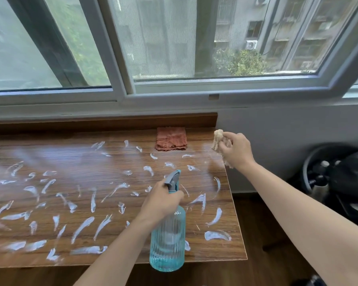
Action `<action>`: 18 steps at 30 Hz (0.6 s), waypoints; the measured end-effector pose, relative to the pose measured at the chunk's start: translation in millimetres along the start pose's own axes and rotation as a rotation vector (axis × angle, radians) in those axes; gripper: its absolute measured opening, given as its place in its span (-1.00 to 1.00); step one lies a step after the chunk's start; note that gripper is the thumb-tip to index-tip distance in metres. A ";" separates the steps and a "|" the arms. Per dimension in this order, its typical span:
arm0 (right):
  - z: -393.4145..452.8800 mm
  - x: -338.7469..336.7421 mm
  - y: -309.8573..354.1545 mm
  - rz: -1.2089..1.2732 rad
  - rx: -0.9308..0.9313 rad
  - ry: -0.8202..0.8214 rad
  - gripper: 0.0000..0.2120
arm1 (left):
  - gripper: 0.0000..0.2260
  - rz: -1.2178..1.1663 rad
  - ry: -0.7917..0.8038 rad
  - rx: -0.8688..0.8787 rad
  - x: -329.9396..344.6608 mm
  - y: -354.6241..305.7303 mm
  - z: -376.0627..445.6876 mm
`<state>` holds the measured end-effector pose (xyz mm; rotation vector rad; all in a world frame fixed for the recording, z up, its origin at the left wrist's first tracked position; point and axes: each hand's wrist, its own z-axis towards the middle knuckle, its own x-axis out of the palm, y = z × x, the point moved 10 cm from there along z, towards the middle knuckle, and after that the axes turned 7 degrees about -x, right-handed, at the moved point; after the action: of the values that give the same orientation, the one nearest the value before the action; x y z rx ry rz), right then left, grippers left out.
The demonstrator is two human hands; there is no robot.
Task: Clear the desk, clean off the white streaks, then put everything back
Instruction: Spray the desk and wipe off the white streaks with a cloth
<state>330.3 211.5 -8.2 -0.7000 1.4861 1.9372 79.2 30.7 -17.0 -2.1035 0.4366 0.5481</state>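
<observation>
The wooden desk (74, 162) under the window is covered with several white streaks (83, 226) from left to right. My left hand (161, 201) grips the neck of a ribbed light-blue spray bottle (167, 242) with a grey trigger head, held above the desk's front right part. My right hand (236, 150) holds a crumpled cream cloth (218, 139) over the desk's far right corner. A folded reddish-orange cloth (171, 139) lies flat at the back of the desk, left of my right hand.
A window frame (174, 93) and sill run along the desk's far edge. Right of the desk, on the floor by the grey wall, stands a dark round container (327, 172) with dark items in it. The wood floor shows below the desk's front edge.
</observation>
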 end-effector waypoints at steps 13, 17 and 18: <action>8.5 27.1 -9.6 -0.087 0.046 0.157 -0.62 | -0.92 -0.070 -0.056 0.172 -19.1 -13.6 -6.0; 17.1 70.9 -7.3 -0.170 0.024 0.233 -0.63 | -0.81 -0.029 -0.271 0.236 -56.8 -20.1 -13.0; 23.1 76.6 -5.7 -0.197 0.015 0.221 -0.65 | -0.80 -0.013 -0.314 0.245 -65.2 -21.9 -15.9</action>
<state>280.7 245.6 -61.3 -1.0407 1.4959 1.7427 38.7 35.8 40.7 -1.7483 0.2930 0.7631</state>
